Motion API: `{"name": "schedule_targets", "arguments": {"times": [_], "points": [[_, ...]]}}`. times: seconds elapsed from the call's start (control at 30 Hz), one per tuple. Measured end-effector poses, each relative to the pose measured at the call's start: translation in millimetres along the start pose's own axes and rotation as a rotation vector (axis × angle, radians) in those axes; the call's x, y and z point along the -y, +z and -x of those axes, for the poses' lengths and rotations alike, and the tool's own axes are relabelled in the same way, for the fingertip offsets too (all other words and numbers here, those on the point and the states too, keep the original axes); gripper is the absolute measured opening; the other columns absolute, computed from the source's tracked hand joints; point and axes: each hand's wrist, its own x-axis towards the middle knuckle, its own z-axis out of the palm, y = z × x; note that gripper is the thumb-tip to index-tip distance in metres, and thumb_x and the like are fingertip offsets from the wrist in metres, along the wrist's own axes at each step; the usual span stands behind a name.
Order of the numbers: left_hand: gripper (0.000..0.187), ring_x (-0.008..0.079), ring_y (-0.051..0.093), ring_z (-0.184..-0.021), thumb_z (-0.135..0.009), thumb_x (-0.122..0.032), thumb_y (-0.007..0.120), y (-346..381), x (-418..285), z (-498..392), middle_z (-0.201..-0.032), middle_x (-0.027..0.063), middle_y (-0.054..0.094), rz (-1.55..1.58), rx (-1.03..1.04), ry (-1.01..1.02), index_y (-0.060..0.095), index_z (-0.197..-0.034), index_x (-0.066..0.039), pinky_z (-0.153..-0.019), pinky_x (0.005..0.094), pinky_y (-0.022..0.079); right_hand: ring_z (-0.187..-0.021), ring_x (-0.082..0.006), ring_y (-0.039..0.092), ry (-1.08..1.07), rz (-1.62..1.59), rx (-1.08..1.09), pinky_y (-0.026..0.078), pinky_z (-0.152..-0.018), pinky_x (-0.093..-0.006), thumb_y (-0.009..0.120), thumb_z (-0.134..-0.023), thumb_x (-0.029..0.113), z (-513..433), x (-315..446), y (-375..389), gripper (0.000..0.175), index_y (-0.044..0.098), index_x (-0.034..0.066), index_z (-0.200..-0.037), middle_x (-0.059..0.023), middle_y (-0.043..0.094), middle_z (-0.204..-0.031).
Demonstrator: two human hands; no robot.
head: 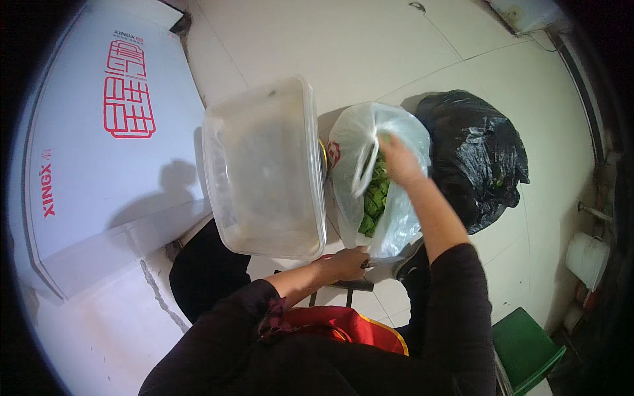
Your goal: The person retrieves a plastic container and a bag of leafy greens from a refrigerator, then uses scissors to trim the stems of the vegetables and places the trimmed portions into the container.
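Before me stands a white translucent plastic bag with red print, its mouth parted over green leafy vegetables. My right hand is blurred at the bag's mouth, beside a loose bag handle loop. A bit of green shows by its fingertips; whether they grip it is unclear. At the bag's near edge, my left hand is closed on what looks like the bag's plastic. A flat greyish strip, possibly a blade, sticks out to the right of that hand. To the left is a large clear plastic bin.
A black plastic bag sits to the right on the tiled floor. The white chest freezer flanks the left side. A green plastic stool or container is at lower right, with a white bucket along the right edge.
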Motion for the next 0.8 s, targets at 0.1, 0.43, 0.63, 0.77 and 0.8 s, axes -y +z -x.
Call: {"name": "schedule_targets", "arguments": {"times": [0.1, 0.43, 0.63, 0.77, 0.8], "points": [[0.03, 0.0375, 0.058, -0.098, -0.076, -0.018, 0.057, 14.9, 16.4, 8.8, -0.105, 0.0186, 0.059, 0.071, 0.018, -0.046, 0.059, -0.104, -0.005, -0.084, 0.0455, 0.046, -0.114, -0.0376, 0.051, 0.046, 0.156, -0.378, 0.043, -0.096, -0.0425, 0.068, -0.078, 0.029, -52.7, -21.0, -56.5, 0.069, 0.037, 0.0124, -0.138, -0.0236, 0.048, -0.128], [0.048, 0.0377, 0.055, -0.105, -0.077, -0.012, 0.059, 15.4, 6.0, 20.0, -0.125, 0.0189, 0.048, -0.061, 0.083, -0.019, 0.053, -0.124, -0.012, -0.088, 0.0436, 0.046, -0.111, -0.0385, 0.054, 0.131, -0.098, -0.339, 0.045, -0.092, -0.0432, 0.064, -0.084, 0.033, 1.4, -51.0, -65.3, 0.058, 0.045, 0.0056, -0.131, -0.0231, 0.052, -0.124], [0.046, 0.037, 0.051, -0.115, -0.079, -0.015, 0.058, -2.2, -34.2, 48.4, -0.142, 0.019, 0.034, 0.089, -0.189, -0.019, 0.051, -0.124, -0.008, -0.097, 0.0402, 0.042, -0.1, -0.0277, 0.062, -0.03, 0.62, 0.679, 0.03, -0.105, -0.0463, 0.056, -0.082, 0.026, 129.5, -52.9, -13.7, 0.03, 0.066, 0.0098, -0.105, -0.0133, 0.065, -0.104], [0.042, 0.0222, 0.06, -0.095, -0.087, -0.018, 0.056, -19.9, -67.1, 55.4, -0.12, 0.0112, 0.057, 0.54, -0.23, -0.14, 0.047, -0.126, -0.004, -0.079, 0.0342, 0.049, -0.099, -0.0301, 0.062, 0.124, 0.249, 0.464, 0.042, -0.094, -0.0427, 0.058, -0.082, 0.024, 192.3, -55.8, -43.3, 0.029, 0.066, 0.0058, -0.104, -0.0159, 0.065, -0.103], [0.042, 0.0186, 0.061, -0.091, -0.088, -0.019, 0.055, -25.1, -76.2, 56.2, -0.115, 0.0095, 0.06, 0.717, -0.191, -0.202, 0.046, -0.126, -0.004, -0.076, 0.0325, 0.049, -0.099, -0.0308, 0.062, 0.205, 0.063, 0.32, 0.045, -0.091, -0.0418, 0.059, -0.082, 0.024, 207.5, -47.4, -54.7, 0.03, 0.066, 0.0047, -0.104, -0.0167, 0.065, -0.103]]}}
